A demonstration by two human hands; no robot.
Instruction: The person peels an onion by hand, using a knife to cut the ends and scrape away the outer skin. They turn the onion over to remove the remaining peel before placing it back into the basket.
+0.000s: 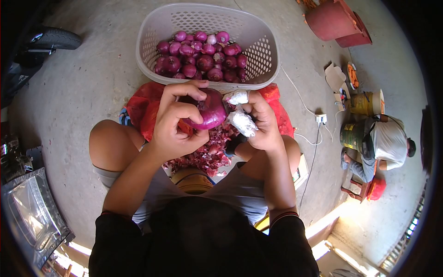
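My left hand (177,122) is closed round a large red onion (213,110), its fingers over the top and the thumb below. The onion's skin is shiny purple. At its right side is my right hand (259,121), with thumb and index finger wrapped in white material (242,123) and bent toward the onion. A small dark bit shows between those wrapped fingertips; what they pinch is hidden. Below both hands lies a heap of loose onion skins (203,154), partly covered by my left forearm. Red mesh sacking (146,104) lies around the heap.
A grey plastic basket (146,69) of red onions (205,62) stands just ahead. Cables and a white power socket (321,118) lie on the floor at right. Farther right, another person (390,141) sits bent over beside buckets (364,102). A wheel (55,38) is at upper left.
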